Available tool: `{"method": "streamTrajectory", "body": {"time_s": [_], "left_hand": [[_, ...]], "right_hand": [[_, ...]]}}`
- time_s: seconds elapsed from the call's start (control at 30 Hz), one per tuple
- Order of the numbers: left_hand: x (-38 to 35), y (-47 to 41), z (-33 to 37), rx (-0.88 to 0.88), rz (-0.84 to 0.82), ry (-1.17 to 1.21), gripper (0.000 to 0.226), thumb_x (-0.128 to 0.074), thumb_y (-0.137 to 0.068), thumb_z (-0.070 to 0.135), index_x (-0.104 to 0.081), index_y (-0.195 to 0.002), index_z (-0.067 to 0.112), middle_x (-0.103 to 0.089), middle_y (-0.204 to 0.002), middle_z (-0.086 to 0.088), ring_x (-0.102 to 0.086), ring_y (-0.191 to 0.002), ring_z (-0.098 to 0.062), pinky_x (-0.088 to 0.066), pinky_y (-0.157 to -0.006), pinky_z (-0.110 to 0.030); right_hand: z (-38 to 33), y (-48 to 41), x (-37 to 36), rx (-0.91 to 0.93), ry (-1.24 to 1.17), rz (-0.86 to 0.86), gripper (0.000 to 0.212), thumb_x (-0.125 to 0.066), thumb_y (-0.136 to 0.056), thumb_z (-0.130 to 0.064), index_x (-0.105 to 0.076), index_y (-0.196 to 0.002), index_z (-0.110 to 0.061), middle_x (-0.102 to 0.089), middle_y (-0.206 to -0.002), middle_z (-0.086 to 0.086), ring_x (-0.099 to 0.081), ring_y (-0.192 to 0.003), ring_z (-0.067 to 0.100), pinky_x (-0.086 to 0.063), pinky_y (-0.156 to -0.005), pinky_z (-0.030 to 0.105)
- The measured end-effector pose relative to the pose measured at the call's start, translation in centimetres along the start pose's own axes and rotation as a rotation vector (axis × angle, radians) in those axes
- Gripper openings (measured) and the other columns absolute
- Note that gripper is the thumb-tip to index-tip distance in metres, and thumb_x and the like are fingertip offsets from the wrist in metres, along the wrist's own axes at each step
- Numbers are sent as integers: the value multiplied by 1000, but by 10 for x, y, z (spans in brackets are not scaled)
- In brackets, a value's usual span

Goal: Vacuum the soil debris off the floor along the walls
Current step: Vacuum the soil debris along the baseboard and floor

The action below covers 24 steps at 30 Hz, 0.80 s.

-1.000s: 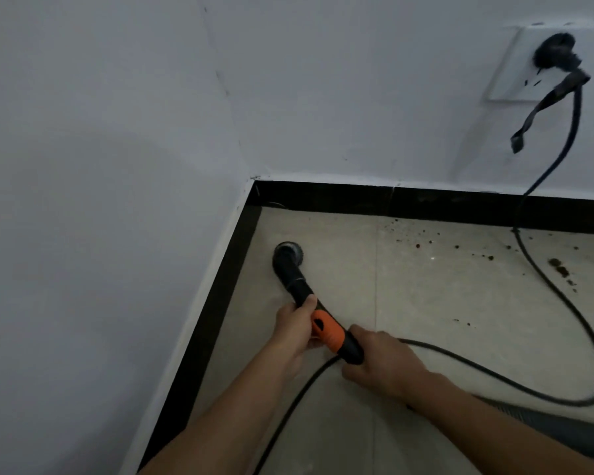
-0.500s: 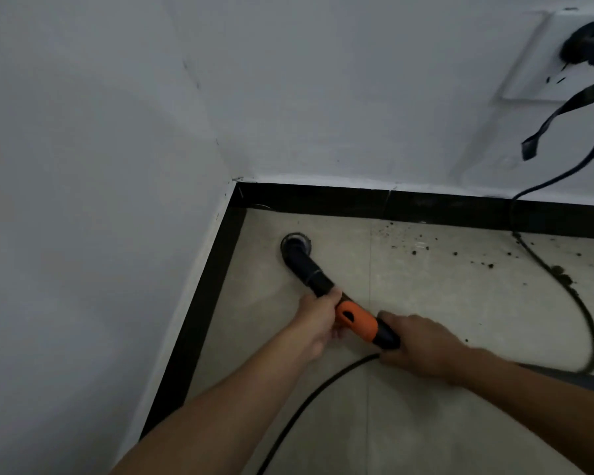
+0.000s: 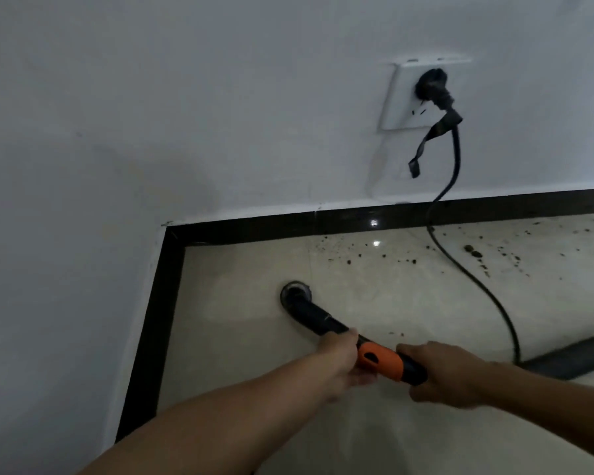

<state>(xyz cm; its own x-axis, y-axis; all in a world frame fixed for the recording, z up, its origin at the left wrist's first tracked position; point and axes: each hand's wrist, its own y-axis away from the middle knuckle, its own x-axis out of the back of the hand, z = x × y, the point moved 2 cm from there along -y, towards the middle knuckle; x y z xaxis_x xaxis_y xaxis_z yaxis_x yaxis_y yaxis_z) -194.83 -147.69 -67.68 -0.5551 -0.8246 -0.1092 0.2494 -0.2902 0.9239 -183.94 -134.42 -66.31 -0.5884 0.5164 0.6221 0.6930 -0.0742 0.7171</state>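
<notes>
A black vacuum nozzle point(image 3: 318, 315) with an orange collar point(image 3: 379, 361) lies low over the beige tiled floor point(image 3: 240, 303), its round mouth point(image 3: 295, 291) down on the tile near the room's corner. My left hand point(image 3: 340, 363) grips the black tube just ahead of the orange collar. My right hand point(image 3: 450, 375) grips the tube behind the collar. Dark soil crumbs point(image 3: 408, 258) are scattered along the far wall, to the right of the nozzle mouth, and a few crumbs point(image 3: 396, 334) lie close to the tube.
A black baseboard point(image 3: 288, 224) runs along both white walls and meets in the corner. A black power cord point(image 3: 477, 282) hangs from a plug in the wall socket point(image 3: 422, 94) and trails across the floor. The grey vacuum hose point(image 3: 576, 359) lies at the right.
The view has swung right and the socket now sits near the centre. The nozzle mouth has shifted away from the left wall, with both hands still on the tube.
</notes>
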Motion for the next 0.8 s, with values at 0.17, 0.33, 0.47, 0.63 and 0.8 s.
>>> {"method": "streamTrajectory", "body": {"time_s": [0.17, 0.33, 0.47, 0.63, 0.8], "left_hand": [[-25, -27, 70, -214, 38, -46, 18, -47, -101, 27, -45, -109, 11, -60, -89, -10, -62, -75, -24, -56, -69, -39], [-44, -30, 38, -172, 126, -83, 26, -50, -99, 30, -49, -115, 10, -63, -112, -15, -63, -98, -30, -58, -78, -44], [-43, -27, 10, -120, 171, -70, 27, -53, -98, 34, -50, -113, 11, -64, -103, -12, -65, -97, -30, -57, -84, -47], [-30, -45, 69, -240, 298, 94, 41, -50, -99, 35, -49, -124, 4, -62, -115, -18, -63, -100, -32, -58, -70, -41], [-79, -58, 59, -226, 201, -84, 43, -50, -98, 38, -49, -127, 5, -62, -117, -16, -63, -102, -30, -59, -78, -42]], "right_hand": [[23, -30, 33, -40, -115, 295, 27, -67, -79, -39, -47, -94, -31, -56, -80, -9, -55, -72, 13, -36, -54, 22], [36, -13, 2, -50, -178, 256, 28, -65, -76, -42, -46, -94, -32, -57, -84, -8, -60, -78, 16, -40, -60, 27], [44, 1, -8, -34, -86, 224, 33, -60, -76, -48, -45, -101, -33, -53, -88, -10, -56, -80, 16, -39, -64, 28], [23, -44, 39, 21, -120, 317, 34, -64, -79, -43, -51, -106, -28, -58, -90, -2, -54, -77, 17, -43, -65, 28], [57, -18, 14, -133, -194, 410, 27, -62, -80, -43, -49, -100, -29, -57, -83, -7, -55, -71, 14, -39, -57, 26]]}}
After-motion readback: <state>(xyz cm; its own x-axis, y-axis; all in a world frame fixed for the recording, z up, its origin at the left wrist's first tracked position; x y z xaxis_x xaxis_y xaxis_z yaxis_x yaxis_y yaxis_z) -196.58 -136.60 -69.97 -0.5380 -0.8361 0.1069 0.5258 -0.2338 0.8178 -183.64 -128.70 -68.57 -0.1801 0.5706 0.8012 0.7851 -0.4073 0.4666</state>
